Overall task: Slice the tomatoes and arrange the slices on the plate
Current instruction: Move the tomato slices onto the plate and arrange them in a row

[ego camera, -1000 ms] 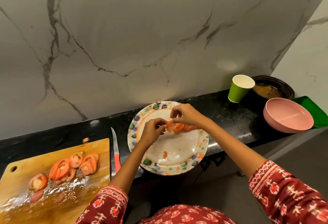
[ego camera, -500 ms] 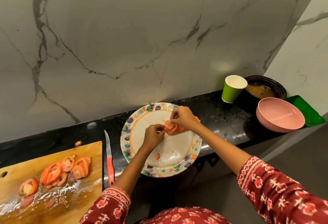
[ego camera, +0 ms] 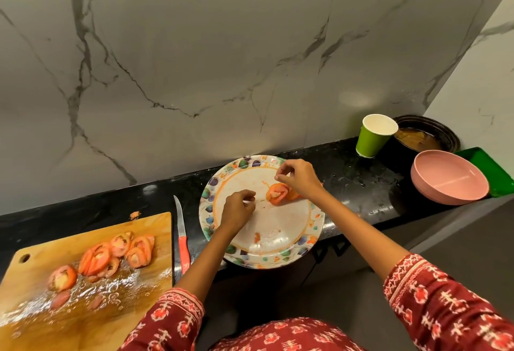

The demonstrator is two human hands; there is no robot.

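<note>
The black stone counter (ego camera: 361,181) runs from nine o'clock to three o'clock beneath a grey-veined marble wall (ego camera: 194,52). On it, at eight o'clock, lies the wooden chopping board (ego camera: 83,309), wet with juice, carrying a loose heap of orange-red tomato slices (ego camera: 116,253) not yet moved. At the centre sits the round white plate with a leaf-patterned rim (ego camera: 306,242), its near edge overhanging the counter. At three o'clock are a pink bowl (ego camera: 447,178), a dark pot (ego camera: 425,133) behind it, a green tray (ego camera: 489,167) and a green paper cup (ego camera: 375,136). The red-handled knife (ego camera: 182,236) lies idle between board and plate.

Half a second ago both hands pinched one slice together over the plate's middle. That slice now rests with the small overlapping group of plated slices (ego camera: 278,193) at the plate's two o'clock, and both hands have let go. The right hand (ego camera: 300,178) hovers just above the group, thumb and forefinger nearly touching but holding nothing. The left hand (ego camera: 239,208), over the plate's nine o'clock side, is loosely curled and likewise empty.

So one placement looks complete. Slicing appears finished; most of the plate is bare and most slices are on the board, so arranging is barely begun. The next fetch likely goes to the board.
</note>
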